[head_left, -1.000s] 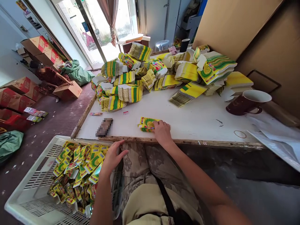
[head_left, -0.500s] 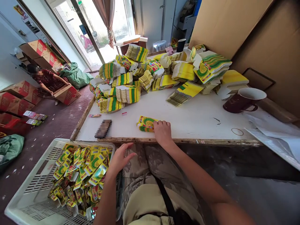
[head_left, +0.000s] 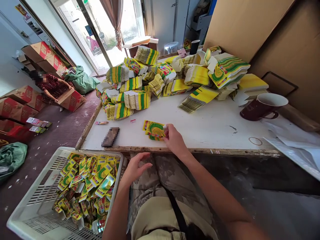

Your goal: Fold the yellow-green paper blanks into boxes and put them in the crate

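Note:
My right hand (head_left: 173, 138) pinches the right end of a flat yellow-and-green carton (head_left: 154, 128) over the white table near its front edge. Another carton or more lies partly hidden beneath it. My left hand (head_left: 137, 169) hangs over my lap, just off the table edge, with thumb and fingers apart and nothing in it. Left of it, a white plastic basket (head_left: 23, 203) holds many filled-out yellow cartons (head_left: 98, 176). Bundles of flat yellow cartons (head_left: 137, 100) are piled along the back of the table (head_left: 200, 130).
A blurred dark phone-like object (head_left: 110, 137) lies at the table's front left. Toward the right are a maroon mug (head_left: 260, 108), a rubber band (head_left: 255, 141) and plastic sheets (head_left: 297, 143). A person (head_left: 51, 87) handles a cardboard box (head_left: 71, 100) on the floor at left.
My right hand has lifted the top carton slightly off the one beneath and shifted it a little left. My left hand has moved a little to the right, still spread.

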The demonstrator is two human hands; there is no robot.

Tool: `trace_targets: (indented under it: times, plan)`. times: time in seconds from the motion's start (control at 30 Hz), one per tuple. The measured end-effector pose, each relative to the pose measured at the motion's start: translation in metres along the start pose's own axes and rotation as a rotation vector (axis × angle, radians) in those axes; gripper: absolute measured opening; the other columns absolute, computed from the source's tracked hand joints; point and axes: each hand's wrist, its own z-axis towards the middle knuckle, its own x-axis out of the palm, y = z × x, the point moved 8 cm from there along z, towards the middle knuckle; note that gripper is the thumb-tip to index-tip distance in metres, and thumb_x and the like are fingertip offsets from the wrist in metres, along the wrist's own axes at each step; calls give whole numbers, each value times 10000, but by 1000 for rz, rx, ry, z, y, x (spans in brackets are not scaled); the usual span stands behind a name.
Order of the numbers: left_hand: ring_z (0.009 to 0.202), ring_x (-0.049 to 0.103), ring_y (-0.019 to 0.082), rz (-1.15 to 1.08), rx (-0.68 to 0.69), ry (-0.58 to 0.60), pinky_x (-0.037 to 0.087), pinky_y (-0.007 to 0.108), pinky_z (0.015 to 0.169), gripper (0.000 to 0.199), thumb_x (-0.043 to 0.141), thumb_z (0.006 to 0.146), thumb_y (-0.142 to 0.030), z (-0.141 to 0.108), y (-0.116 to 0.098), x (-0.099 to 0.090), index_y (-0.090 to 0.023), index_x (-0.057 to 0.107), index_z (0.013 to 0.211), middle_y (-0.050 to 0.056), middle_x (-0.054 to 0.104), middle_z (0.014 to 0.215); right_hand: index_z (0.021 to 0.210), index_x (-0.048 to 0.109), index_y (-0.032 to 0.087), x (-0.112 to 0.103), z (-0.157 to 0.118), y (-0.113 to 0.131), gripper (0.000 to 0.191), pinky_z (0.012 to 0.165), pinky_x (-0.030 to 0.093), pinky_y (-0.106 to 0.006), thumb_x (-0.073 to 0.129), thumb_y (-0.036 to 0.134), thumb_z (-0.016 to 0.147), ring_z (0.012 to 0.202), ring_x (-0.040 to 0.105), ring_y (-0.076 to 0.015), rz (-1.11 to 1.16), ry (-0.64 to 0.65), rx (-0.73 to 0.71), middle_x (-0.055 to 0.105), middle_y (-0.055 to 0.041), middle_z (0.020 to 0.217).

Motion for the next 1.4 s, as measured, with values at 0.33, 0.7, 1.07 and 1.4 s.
trace_targets:
  times: [0.33,0.7,1.07,1.4]
  plan:
    - [1166,662,259,-800,134,-628,554,405,981,572,564,880,-658,10,-21,-2,-244,616,1272,112,690,1261,1058,460,252,31,-68,58,346,704,483,-291,677,201,793,764,591,-150,913,279,-94,596,19,852]
    - [941,667,215,-788,165,-572,547,384,902,459,502,884,-648,6,-37,-7,-229,612,1036,63,664,947,1195,426,263,46,-84,67,571,781,456,-311,770,250,740,845,573,-154,1125,442,-29,587,8,930]
    - [811,585,151,-651,144,-662,526,266,768,592,464,830,-795,11,-23,-6,-247,542,1039,24,568,903,1020,563,241,59,-76,54,429,712,410,-277,805,259,667,765,502,-148,1061,348,94,533,53,792]
    - [810,655,146,-818,43,-565,532,247,764,383,756,762,-561,11,-14,7,-207,733,907,14,737,903,833,601,238,47,-68,47,426,707,490,-291,907,410,590,746,594,-158,1365,310,203,665,19,789]
